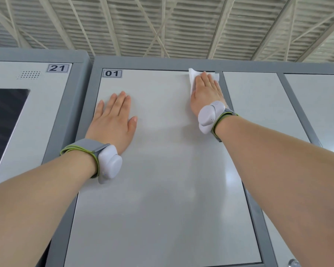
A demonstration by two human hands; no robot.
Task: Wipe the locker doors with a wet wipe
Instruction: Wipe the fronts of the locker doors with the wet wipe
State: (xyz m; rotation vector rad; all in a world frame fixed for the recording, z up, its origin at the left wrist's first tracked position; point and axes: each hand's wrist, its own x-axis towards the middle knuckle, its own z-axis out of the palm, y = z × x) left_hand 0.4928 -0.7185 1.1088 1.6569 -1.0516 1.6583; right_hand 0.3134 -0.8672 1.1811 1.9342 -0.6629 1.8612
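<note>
Door — flat hands, right on wipe

Door 01 bears the left hand and a wipe, perhaps overhanging.

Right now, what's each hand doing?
Left hand: open, flat on door 01, holding nothing.
Right hand: open, pressing the wet wipe against that door's top edge.

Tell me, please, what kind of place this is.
Probably an electronic locker bank in a large industrial-style hall: numbered doors like door 01, a panel with a dark screen, and a bare truss ceiling.
</note>
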